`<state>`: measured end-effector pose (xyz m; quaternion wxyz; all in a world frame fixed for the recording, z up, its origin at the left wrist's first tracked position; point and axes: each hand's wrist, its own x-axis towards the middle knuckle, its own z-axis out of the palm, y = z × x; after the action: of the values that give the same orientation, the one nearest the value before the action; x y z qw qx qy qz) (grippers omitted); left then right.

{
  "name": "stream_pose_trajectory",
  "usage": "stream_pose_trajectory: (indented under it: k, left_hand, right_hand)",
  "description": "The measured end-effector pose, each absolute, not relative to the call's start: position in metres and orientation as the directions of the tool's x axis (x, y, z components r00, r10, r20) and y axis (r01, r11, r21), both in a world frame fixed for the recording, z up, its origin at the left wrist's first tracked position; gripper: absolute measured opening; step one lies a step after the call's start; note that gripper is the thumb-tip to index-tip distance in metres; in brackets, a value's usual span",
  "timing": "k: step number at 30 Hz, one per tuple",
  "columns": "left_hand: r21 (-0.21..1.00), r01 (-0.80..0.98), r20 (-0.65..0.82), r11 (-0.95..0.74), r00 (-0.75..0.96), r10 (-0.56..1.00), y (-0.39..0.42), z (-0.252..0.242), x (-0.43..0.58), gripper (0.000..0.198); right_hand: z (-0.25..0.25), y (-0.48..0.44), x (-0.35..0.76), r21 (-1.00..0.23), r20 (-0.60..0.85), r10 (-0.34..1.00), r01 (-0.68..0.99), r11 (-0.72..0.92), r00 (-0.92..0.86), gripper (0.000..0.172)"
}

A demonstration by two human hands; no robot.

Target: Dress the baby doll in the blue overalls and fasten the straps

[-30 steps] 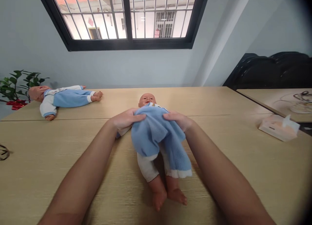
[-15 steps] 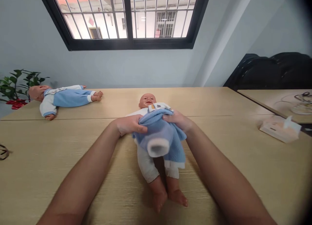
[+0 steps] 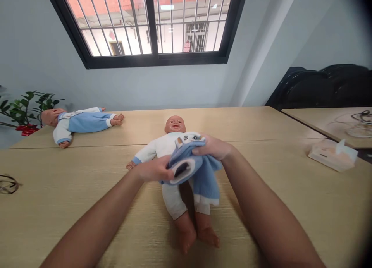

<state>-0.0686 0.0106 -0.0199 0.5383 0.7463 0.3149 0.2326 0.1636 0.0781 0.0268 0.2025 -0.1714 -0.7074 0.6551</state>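
Note:
A baby doll (image 3: 165,146) in a white suit with blue cuffs lies on its back on the table, its feet toward me. Over its belly I hold a pair of blue doll overalls (image 3: 205,179) with white leg cuffs and a small animal face on the bib. My left hand (image 3: 157,169) pinches the fabric beside one leg cuff, whose opening faces me. My right hand (image 3: 213,147) grips the bunched upper edge near the bib. The other trouser leg hangs over the doll's thigh. The doll's arm on the right side is hidden.
A second doll (image 3: 87,122) in blue overalls lies at the far left beside a potted plant (image 3: 29,107). Glasses (image 3: 8,184) rest at the left edge. A tissue box (image 3: 333,155) stands on the right, with cables (image 3: 362,122) on the table behind it.
My left hand has moved down and pulled one trouser leg of the overalls leftward, tilting its cuff. More of the doll's white chest and arm now shows. The view has tilted up slightly.

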Motion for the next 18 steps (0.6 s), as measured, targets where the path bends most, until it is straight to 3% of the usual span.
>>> stream_pose_trajectory:
  k: [2,4,8,10,12,14,16,18]
  left_hand:
    - [0.937,0.297,-0.090,-0.181,0.710,0.698,-0.007,-0.021,-0.077,0.069]
    - [0.967,0.229,-0.076,-0.113,0.679,0.730,-0.025,-0.024,-0.086,0.057]
    - [0.988,-0.068,0.151,-0.135,0.491,0.858,-0.055,-0.041,-0.092,0.055]
    - [0.979,-0.072,0.201,-0.191,0.486,0.850,-0.065,-0.050,-0.087,0.052]
    - [0.951,0.035,0.239,-0.308,0.551,0.800,-0.073,-0.055,-0.077,0.047]
    - [0.834,0.189,0.312,-0.519,0.614,0.725,-0.079,-0.057,-0.064,0.041]
    - [0.614,0.276,0.396,-0.740,0.703,0.591,-0.083,-0.058,-0.052,0.026]
    - [0.367,0.264,0.429,-0.892,0.803,0.414,-0.087,-0.061,-0.042,0.018]
  right_hand:
    - [0.042,0.063,0.157,-0.982,-0.016,0.326,0.076,0.171,-0.945,0.048]
    - [0.055,0.044,0.150,-0.960,-0.087,0.179,0.130,0.247,-0.980,0.043]
    - [0.065,0.009,0.146,-0.928,-0.170,0.112,0.197,0.316,-0.979,0.036]
    - [0.064,0.000,0.148,-0.903,-0.261,0.111,0.283,0.323,-0.959,0.033]
    - [0.062,-0.002,0.150,-0.863,-0.331,0.189,0.378,0.335,-0.924,0.043]
    - [0.058,0.001,0.147,-0.798,-0.345,0.371,0.477,0.368,-0.862,0.061]
    - [0.049,0.004,0.138,-0.667,-0.317,0.547,0.592,0.453,-0.775,0.067]
    - [0.037,0.004,0.127,-0.464,-0.321,0.638,0.703,0.539,-0.700,0.062]
